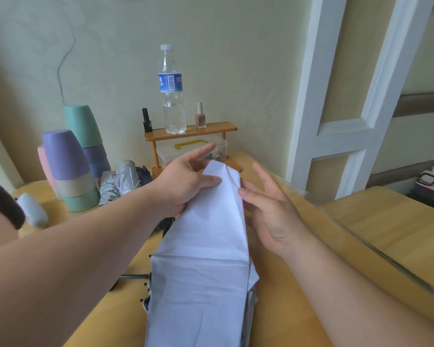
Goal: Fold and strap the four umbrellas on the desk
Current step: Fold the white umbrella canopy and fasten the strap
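Note:
A pale lavender umbrella (206,259) lies lengthwise on the wooden desk (298,284), its cloth flattened into a long panel with black rib tips showing at its left edge. My left hand (183,181) grips its far end, thumb on top of the cloth and forefinger stretched out. My right hand (268,209) is beside the cloth's right edge with fingers spread, fingertips just touching it. A silver and patterned umbrella (122,180) and a dark navy one (143,172) lie bundled at the back left. A pale blue folded umbrella (33,209) lies at the far left.
Stacks of upturned pastel cups (70,171) stand at the back left. A small wooden shelf (193,132) holds a water bottle (172,93) and two nail polish bottles above a clear plastic box (193,149). A second desk (391,221) adjoins on the right.

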`<action>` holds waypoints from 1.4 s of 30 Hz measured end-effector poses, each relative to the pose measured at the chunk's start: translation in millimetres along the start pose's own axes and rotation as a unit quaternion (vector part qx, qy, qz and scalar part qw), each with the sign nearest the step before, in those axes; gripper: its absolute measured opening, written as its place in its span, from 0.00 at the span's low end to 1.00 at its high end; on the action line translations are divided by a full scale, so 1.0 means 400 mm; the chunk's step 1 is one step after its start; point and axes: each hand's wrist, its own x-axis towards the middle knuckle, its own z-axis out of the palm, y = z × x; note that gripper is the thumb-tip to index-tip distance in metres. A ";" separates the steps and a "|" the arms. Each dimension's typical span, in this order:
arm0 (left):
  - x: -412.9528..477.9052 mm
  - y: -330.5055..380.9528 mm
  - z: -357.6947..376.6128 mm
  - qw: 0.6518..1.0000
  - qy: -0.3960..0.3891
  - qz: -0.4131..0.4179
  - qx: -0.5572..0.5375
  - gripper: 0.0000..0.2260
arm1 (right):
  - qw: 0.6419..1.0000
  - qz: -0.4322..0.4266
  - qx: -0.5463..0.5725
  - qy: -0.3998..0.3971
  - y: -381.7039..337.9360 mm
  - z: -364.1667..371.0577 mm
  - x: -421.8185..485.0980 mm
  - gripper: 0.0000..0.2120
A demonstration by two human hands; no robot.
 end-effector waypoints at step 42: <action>-0.510 -0.140 0.000 0.744 -0.115 0.085 0.653 0.38 | 0.819 -0.289 -0.491 -0.062 -0.079 0.181 -0.337 0.11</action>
